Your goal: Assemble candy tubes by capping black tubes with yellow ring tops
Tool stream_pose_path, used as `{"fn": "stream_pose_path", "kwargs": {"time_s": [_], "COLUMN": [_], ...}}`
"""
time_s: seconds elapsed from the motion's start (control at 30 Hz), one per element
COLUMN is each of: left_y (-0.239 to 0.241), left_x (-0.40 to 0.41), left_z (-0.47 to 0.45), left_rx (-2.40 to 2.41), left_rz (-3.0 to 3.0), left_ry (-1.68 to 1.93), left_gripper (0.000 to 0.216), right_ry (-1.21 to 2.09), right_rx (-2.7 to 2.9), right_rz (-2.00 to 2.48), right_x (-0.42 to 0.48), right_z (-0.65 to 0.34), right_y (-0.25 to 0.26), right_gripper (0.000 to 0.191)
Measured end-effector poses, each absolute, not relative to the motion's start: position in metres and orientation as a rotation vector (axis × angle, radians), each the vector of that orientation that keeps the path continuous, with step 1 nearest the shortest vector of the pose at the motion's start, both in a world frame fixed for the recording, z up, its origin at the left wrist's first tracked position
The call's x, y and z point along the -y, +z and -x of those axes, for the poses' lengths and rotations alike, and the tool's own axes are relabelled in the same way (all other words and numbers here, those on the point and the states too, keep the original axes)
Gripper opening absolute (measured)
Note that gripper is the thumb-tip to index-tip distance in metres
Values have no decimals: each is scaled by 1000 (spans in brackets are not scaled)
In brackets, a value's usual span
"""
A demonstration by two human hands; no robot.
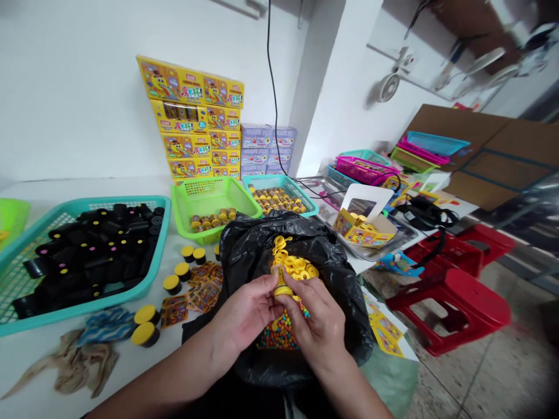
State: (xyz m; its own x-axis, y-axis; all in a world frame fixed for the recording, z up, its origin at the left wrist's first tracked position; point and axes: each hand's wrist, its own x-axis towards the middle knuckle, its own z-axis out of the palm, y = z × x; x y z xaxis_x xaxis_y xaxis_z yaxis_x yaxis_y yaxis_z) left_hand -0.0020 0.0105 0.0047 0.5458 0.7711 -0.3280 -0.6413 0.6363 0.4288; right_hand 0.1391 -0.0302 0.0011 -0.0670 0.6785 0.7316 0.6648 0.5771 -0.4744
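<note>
My left hand (pixel 257 305) and my right hand (pixel 317 314) meet over a black plastic bag (pixel 244 244). Between the fingers of both is a small container with a yellow cap (pixel 283 290); fingers cover much of its body. Just beyond it, inside the bag, lies a heap of yellow plastic caps (pixel 299 267). Small multicoloured beads or candies (pixel 279 334) fill the near part of the bag, below my hands. To the left, several black cups with yellow lids (pixel 172 284) stand on the table beside printed cards (pixel 205 285).
A teal basket (pixel 163 244) of black cups stands left, cloths (pixel 74 361) before it. A green basket (pixel 192 195) and a blue basket (pixel 312 206) hold small filled containers. Yellow boxes (pixel 187 145) are stacked behind. Right are a metal tray (pixel 402 241) and red stools (pixel 463 302).
</note>
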Motion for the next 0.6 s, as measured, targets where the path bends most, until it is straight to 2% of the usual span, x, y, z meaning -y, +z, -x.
{"fn": "stream_pose_path", "kwargs": {"time_s": [0.23,0.6], "left_y": [1,7], "left_x": [-8,-9], "left_z": [0,5], "left_rx": [-567,-537], "left_rz": [-320,-345], "left_ry": [820,758], "left_gripper": [22,19], "right_ry": [-124,-25], "right_rx": [1853,1789], "right_rz": [1076,1096], "right_x": [31,34], "right_z": [-143,-144], "right_y": [-2,-3], "right_gripper": [30,36]}}
